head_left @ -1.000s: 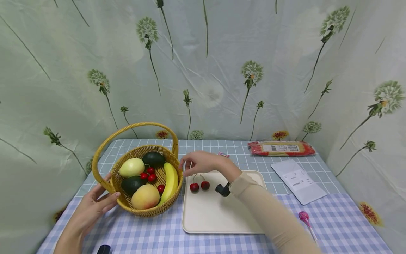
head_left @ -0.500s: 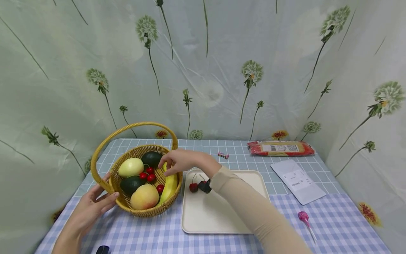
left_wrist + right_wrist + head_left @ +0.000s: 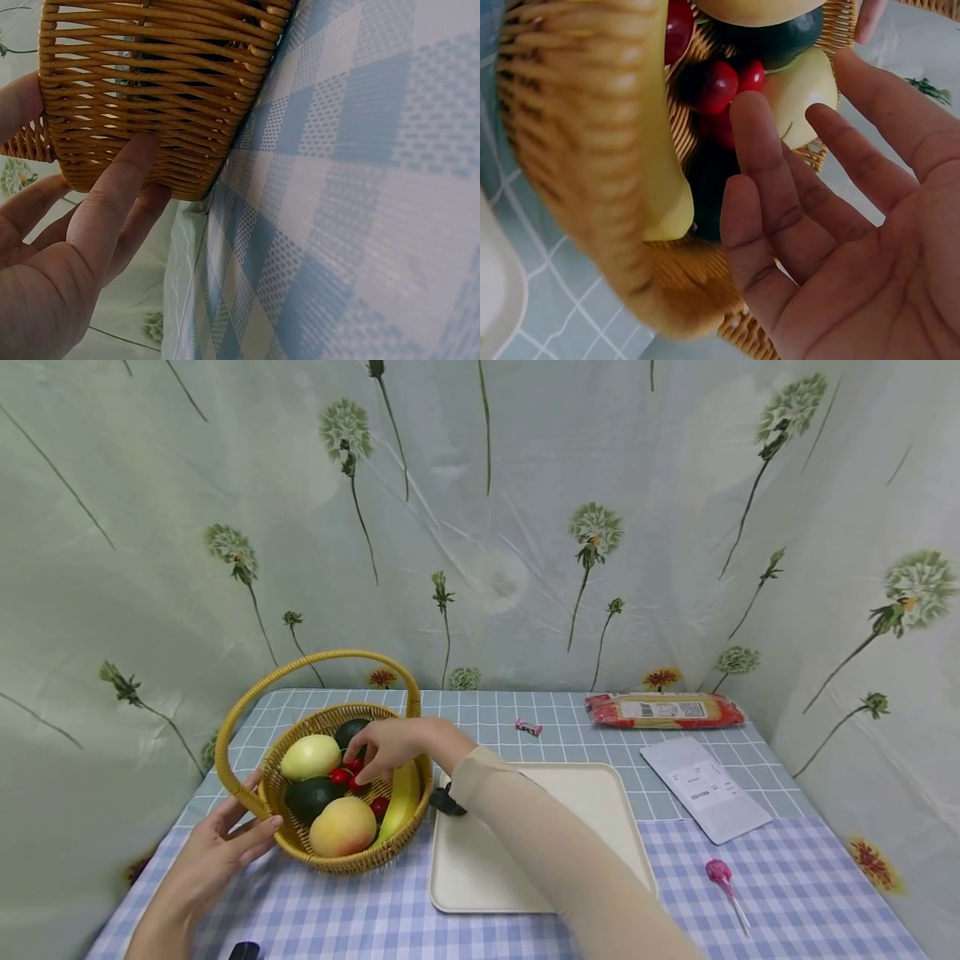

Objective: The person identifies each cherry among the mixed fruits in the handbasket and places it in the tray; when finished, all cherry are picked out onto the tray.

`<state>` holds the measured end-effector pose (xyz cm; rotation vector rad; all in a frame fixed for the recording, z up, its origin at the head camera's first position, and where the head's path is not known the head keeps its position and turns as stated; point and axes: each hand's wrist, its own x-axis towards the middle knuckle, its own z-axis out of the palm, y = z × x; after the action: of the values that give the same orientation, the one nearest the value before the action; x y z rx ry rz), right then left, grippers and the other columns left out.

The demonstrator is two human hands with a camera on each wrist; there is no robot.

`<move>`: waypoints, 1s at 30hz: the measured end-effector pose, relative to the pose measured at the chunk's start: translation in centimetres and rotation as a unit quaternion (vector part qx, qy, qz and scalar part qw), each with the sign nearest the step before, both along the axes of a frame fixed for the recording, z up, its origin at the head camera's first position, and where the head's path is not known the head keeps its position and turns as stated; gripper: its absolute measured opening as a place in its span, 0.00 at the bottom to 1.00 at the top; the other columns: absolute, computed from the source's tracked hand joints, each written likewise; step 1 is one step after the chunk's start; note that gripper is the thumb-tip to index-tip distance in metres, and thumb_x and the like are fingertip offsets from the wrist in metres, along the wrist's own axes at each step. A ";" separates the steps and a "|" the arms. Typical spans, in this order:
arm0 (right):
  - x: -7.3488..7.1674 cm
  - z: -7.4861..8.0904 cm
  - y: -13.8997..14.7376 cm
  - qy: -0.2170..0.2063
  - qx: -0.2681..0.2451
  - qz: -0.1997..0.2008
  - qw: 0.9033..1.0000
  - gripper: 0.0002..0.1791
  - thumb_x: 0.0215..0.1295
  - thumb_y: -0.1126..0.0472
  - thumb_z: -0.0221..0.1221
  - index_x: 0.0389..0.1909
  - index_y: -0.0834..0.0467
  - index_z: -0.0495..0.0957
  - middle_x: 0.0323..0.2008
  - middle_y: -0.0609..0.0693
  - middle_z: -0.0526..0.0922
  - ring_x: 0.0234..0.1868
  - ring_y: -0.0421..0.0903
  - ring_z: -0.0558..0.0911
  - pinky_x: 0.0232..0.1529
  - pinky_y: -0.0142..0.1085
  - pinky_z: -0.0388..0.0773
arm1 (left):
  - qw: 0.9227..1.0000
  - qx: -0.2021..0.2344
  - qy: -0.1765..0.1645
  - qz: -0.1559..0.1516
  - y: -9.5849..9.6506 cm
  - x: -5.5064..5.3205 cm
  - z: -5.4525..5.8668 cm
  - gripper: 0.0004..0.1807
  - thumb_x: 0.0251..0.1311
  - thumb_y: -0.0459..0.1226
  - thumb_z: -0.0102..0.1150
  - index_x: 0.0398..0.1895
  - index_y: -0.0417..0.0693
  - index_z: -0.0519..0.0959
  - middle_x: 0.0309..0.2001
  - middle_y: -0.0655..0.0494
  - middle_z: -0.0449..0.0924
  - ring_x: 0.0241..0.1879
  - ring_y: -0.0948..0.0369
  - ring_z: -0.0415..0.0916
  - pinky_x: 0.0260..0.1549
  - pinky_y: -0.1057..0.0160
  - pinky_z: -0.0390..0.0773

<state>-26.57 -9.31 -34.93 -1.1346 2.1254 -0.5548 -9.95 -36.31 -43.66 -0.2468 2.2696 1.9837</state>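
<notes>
My left hand [image 3: 217, 852] rests against the left side of a yellow wicker basket [image 3: 352, 863], its fingers spread on the woven outer wall in the left wrist view. Over the basket, my right hand [image 3: 390, 745] reaches in with bent, parted fingers, fingertips right at the red cherries [image 3: 340, 776]; nothing shows between them in the right wrist view. Around the cherries lie a banana [image 3: 402, 797], a peach [image 3: 343, 828], a pale green pear-like fruit [image 3: 311, 757] and two dark green fruits [image 3: 311, 797], the rear one partly hidden by my right hand.
Right of the basket lies a cream tray [image 3: 577, 785], partly covered by my right sleeve. Farther off are a small wrapped candy [image 3: 528, 727], a red-and-yellow packet [image 3: 665, 711] and a white labelled pouch [image 3: 705, 789]. A pink lollipop [image 3: 720, 875] lies at right.
My right hand has moved left from the tray's edge, over the banana, to the cherries in the basket. My right forearm now hides the tray's two cherries. The left hand stays put.
</notes>
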 end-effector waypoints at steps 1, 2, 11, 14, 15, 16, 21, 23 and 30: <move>-0.1 -0.1 -0.3 -0.003 0.005 -0.003 1.000 0.28 0.78 0.52 0.65 0.74 0.53 0.75 0.53 0.49 0.90 0.44 0.51 0.92 0.49 0.27 0.80 | 1.000 0.001 0.002 0.000 0.0 0.0 0.0 0.53 0.75 0.32 0.64 0.90 0.51 0.38 0.86 0.29 0.35 0.52 0.85 0.75 0.51 0.71 0.88; -0.1 -0.1 -0.5 -0.004 0.012 -0.006 1.000 0.28 0.78 0.52 0.65 0.75 0.52 0.75 0.52 0.49 0.90 0.43 0.51 0.92 0.49 0.27 0.80 | 1.000 0.002 0.003 0.000 0.0 0.0 0.0 0.53 0.75 0.32 0.64 0.90 0.51 0.39 0.86 0.28 0.35 0.52 0.85 0.76 0.50 0.71 0.88; 0.0 -0.3 -2.2 -0.046 0.052 -0.054 0.996 0.27 0.77 0.52 0.65 0.74 0.47 0.76 0.68 0.46 0.77 0.46 0.49 0.91 0.56 0.35 0.87 | 1.000 -0.003 0.002 0.002 0.0 0.0 0.2 0.53 0.75 0.32 0.65 0.90 0.53 0.39 0.86 0.28 0.36 0.52 0.84 0.76 0.50 0.70 0.88; 0.0 -0.4 -2.6 -0.065 0.056 -0.065 0.994 0.26 0.78 0.53 0.65 0.73 0.48 0.77 0.68 0.45 0.75 0.46 0.50 0.90 0.56 0.38 0.89 | 1.000 0.001 0.005 -0.001 0.0 0.0 0.3 0.53 0.75 0.32 0.64 0.90 0.52 0.39 0.86 0.28 0.36 0.52 0.84 0.77 0.50 0.70 0.88; 0.1 -0.4 -2.6 -0.065 0.059 -0.067 0.994 0.26 0.78 0.53 0.65 0.73 0.47 0.77 0.67 0.44 0.76 0.46 0.50 0.90 0.55 0.38 0.89 | 1.000 0.004 0.007 -0.001 0.0 0.0 0.3 0.53 0.75 0.31 0.64 0.90 0.52 0.39 0.85 0.28 0.36 0.52 0.84 0.77 0.50 0.70 0.88; 0.1 -0.4 -2.7 -0.065 0.063 -0.068 0.994 0.26 0.78 0.52 0.65 0.73 0.47 0.77 0.67 0.44 0.76 0.46 0.49 0.90 0.54 0.37 0.89 | 1.000 0.006 0.008 -0.002 0.0 0.0 0.3 0.53 0.75 0.31 0.64 0.90 0.52 0.39 0.85 0.28 0.36 0.52 0.84 0.77 0.50 0.70 0.88; 0.1 -0.4 -3.1 -0.085 0.075 -0.074 0.991 0.27 0.78 0.53 0.64 0.75 0.47 0.76 0.69 0.45 0.76 0.50 0.49 0.91 0.56 0.38 0.89 | 1.000 0.007 0.011 -0.002 0.1 0.0 0.2 0.53 0.74 0.31 0.64 0.90 0.51 0.39 0.85 0.28 0.36 0.52 0.84 0.76 0.51 0.70 0.88; 0.1 -0.3 -3.2 -0.095 0.079 -0.077 0.989 0.26 0.78 0.55 0.64 0.74 0.48 0.76 0.69 0.44 0.77 0.52 0.49 0.91 0.58 0.38 0.89 | 1.000 0.006 0.011 -0.002 0.1 0.0 0.2 0.53 0.74 0.31 0.64 0.90 0.50 0.39 0.85 0.28 0.37 0.52 0.85 0.76 0.51 0.70 0.88; -0.1 -0.3 -3.3 -0.099 0.086 -0.080 0.988 0.15 0.78 0.55 0.65 0.60 0.53 0.79 0.49 0.41 0.80 0.51 0.47 0.92 0.56 0.36 0.88 | 1.000 0.002 0.004 -0.001 0.2 0.1 0.2 0.53 0.74 0.32 0.65 0.90 0.53 0.39 0.86 0.29 0.36 0.52 0.85 0.76 0.51 0.70 0.88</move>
<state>-26.66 -12.66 -35.23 -0.7848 2.0566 -0.5225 -9.82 -36.15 -43.46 -0.2370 2.2697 1.9917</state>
